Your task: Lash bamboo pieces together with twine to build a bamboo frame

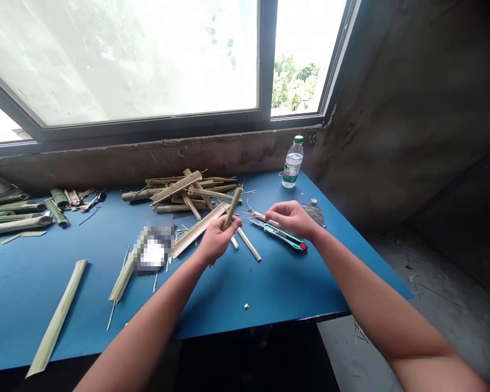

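My left hand (218, 239) is closed around a short bamboo strip (232, 207), which points up and away over the blue table. To its right, my right hand (292, 218) has thumb and fingers drawn together; what they pinch, if anything, I cannot make out. A thin pale sliver (261, 216) shows at those fingertips. Just below the right hand a green utility knife (283, 236) lies with its blade out, pointing left. Between the hands, a narrow bamboo stick (249, 244) rests on the table. A wide split bamboo piece (198, 231) lies behind my left hand.
A heap of split bamboo (179, 193) lies at the back by the window wall. Green bamboo tubes (16, 209) are at far left. Long strips (59, 316) lie at front left. A water bottle (293, 163) stands at the back right. The table edge (269, 322) runs in front.
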The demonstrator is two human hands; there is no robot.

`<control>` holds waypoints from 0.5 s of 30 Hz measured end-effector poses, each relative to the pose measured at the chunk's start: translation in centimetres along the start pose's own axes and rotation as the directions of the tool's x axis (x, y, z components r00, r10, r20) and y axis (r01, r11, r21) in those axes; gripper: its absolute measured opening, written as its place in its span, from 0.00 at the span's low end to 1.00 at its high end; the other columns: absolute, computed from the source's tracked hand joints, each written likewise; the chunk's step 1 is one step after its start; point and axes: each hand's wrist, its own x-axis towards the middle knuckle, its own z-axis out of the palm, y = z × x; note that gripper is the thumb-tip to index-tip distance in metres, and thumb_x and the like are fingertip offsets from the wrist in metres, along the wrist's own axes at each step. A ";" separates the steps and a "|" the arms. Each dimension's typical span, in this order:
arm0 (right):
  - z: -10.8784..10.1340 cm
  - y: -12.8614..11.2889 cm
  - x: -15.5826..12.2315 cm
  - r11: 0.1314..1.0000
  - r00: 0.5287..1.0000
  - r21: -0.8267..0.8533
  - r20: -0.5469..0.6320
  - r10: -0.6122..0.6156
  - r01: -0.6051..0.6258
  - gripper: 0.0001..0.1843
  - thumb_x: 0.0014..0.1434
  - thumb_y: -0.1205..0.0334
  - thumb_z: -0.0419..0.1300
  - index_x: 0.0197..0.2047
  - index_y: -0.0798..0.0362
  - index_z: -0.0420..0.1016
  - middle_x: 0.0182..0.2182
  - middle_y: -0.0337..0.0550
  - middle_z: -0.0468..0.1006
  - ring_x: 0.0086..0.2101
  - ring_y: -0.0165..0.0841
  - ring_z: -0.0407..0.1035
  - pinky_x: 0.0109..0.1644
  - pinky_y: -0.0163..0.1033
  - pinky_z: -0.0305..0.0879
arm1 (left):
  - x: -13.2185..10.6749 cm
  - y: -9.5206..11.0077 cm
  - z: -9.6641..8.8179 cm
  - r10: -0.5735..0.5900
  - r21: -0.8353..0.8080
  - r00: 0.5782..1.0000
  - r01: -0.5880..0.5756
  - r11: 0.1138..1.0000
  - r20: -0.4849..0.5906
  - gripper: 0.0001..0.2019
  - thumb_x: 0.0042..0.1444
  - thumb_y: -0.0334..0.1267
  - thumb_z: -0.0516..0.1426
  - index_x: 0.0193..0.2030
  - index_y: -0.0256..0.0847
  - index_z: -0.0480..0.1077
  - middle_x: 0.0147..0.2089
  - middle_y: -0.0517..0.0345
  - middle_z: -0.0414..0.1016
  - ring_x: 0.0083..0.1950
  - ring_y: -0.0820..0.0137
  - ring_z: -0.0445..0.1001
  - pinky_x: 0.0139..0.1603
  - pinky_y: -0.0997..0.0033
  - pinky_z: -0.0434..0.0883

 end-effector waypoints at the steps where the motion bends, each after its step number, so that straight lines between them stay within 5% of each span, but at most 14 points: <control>1: -1.0 0.3 0.0 1.000 1.000 0.016 -0.022 0.019 -0.018 0.17 0.72 0.49 0.68 0.45 0.57 0.82 0.36 0.40 0.82 0.32 0.31 0.76 0.37 0.38 0.76 | 0.3 -0.2 -0.5 -0.022 -0.027 0.999 0.021 0.999 -0.033 0.18 0.72 0.46 0.62 0.61 0.37 0.75 0.57 0.48 0.80 0.52 0.61 0.82 0.52 0.55 0.83; 5: -4.1 1.4 0.1 0.991 0.989 0.106 -0.115 0.089 -0.077 0.18 0.75 0.52 0.65 0.60 0.55 0.77 0.53 0.49 0.81 0.47 0.39 0.80 0.50 0.48 0.81 | 0.9 -0.4 -4.0 -0.067 -0.118 0.976 0.043 0.992 -0.209 0.19 0.72 0.47 0.62 0.63 0.38 0.74 0.60 0.46 0.79 0.55 0.60 0.81 0.54 0.53 0.82; 8: -5.5 1.7 0.0 0.981 0.977 0.170 -0.176 0.120 -0.090 0.20 0.75 0.51 0.65 0.62 0.54 0.77 0.57 0.51 0.80 0.50 0.41 0.79 0.53 0.51 0.81 | 1.1 -0.7 -6.4 -0.060 -0.131 0.933 0.013 0.991 -0.355 0.20 0.72 0.47 0.62 0.64 0.38 0.74 0.61 0.46 0.78 0.55 0.59 0.81 0.55 0.52 0.82; 12: -6.5 1.6 -0.2 0.975 0.965 0.205 -0.229 0.129 -0.082 0.19 0.75 0.50 0.64 0.59 0.55 0.77 0.52 0.49 0.81 0.45 0.38 0.79 0.47 0.47 0.82 | 1.2 -1.5 -7.7 -0.009 -0.047 0.893 -0.014 0.999 -0.449 0.20 0.72 0.47 0.62 0.64 0.38 0.73 0.61 0.46 0.78 0.55 0.60 0.81 0.55 0.52 0.82; 15: -6.3 1.2 -0.3 0.980 0.962 0.186 -0.249 0.112 -0.066 0.17 0.75 0.48 0.64 0.47 0.56 0.79 0.34 0.39 0.79 0.28 0.28 0.72 0.32 0.35 0.74 | 0.7 -1.3 -7.6 0.118 0.109 0.884 -0.076 0.991 -0.452 0.19 0.72 0.46 0.63 0.63 0.38 0.75 0.61 0.47 0.78 0.56 0.58 0.81 0.56 0.51 0.82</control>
